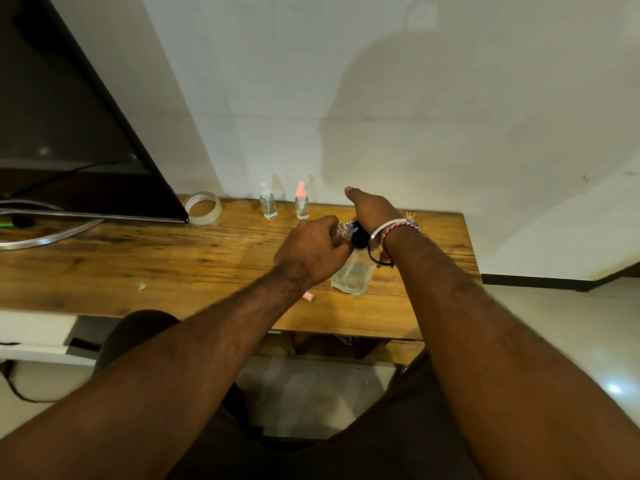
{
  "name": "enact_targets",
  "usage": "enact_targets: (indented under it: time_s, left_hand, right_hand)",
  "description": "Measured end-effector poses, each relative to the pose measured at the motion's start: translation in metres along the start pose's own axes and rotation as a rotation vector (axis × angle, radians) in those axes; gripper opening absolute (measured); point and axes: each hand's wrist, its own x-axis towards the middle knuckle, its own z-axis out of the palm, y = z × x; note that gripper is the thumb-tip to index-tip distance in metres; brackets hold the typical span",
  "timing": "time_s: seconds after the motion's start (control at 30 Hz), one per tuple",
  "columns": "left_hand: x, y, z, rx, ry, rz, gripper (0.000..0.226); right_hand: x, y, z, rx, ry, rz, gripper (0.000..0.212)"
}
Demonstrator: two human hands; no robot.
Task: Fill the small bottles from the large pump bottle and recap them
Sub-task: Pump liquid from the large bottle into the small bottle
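Two capped small bottles [284, 205] stand filled at the rear. Your left hand [310, 252] grips a third, uncapped bottle [343, 232] at the pump bottle [353, 275]; your right hand [372, 211] presses, fingers hidden.

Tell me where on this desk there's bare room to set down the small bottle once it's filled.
Bare wood lies on the desk's left half, between the tape roll and the front edge, and along the right edge beyond the pump bottle. It is crowded around the pump bottle, where both hands work, and near the two small bottles by the wall.
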Motion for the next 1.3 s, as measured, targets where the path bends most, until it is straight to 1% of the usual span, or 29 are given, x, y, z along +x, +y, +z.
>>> enact_targets:
  time_s: [0.1,0.23,0.43,0.5,0.63,0.7,0.8,0.87,0.9,0.97,1.2,1.3]
  left_hand:
    - [-0.003,0.000,0.001,-0.014,-0.011,-0.007,0.027]
    - [-0.005,-0.001,0.004,-0.034,-0.016,-0.020,0.026]
    - [-0.004,-0.001,0.005,-0.043,-0.029,-0.034,0.026]
    - [-0.003,-0.001,0.005,-0.043,-0.029,-0.031,0.025]
    - [-0.004,-0.002,0.004,-0.034,-0.027,-0.025,0.024]
    - [-0.004,-0.001,0.002,-0.045,-0.015,-0.021,0.024]
    - [-0.002,0.002,-0.001,-0.040,-0.008,-0.009,0.027]
    - [-0.001,0.004,-0.002,-0.041,-0.014,-0.005,0.027]
    - [-0.001,0.004,-0.002,-0.041,-0.014,-0.006,0.027]
    - [-0.001,0.004,-0.003,-0.038,-0.014,-0.012,0.029]
    - [-0.001,0.005,-0.003,-0.035,-0.012,-0.014,0.029]
    - [0.000,0.004,-0.002,-0.026,-0.017,-0.008,0.028]
  right_hand:
    - [0.001,0.001,0.002,-0.077,0.018,-0.020,0.046]
    - [0.005,0.001,0.006,-0.215,0.030,0.014,0.055]
    - [0.014,0.005,0.008,-0.269,0.033,0.029,0.050]
    - [0.013,0.005,0.008,-0.216,0.081,0.017,0.047]
    - [0.006,0.002,0.008,-0.133,0.104,0.001,0.044]
    - [0.002,0.001,0.006,-0.065,0.046,-0.008,0.047]
    - [0.002,0.000,0.001,0.138,-0.005,0.072,0.050]
    - [0.002,-0.002,-0.003,0.217,-0.057,0.124,0.064]
    - [0.002,-0.004,-0.005,0.223,-0.084,0.142,0.071]
    - [0.004,-0.006,-0.006,0.213,-0.123,0.151,0.076]
    - [0.006,-0.003,0.002,0.152,-0.093,0.125,0.079]
    - [0.007,-0.001,0.002,0.115,-0.069,0.095,0.071]
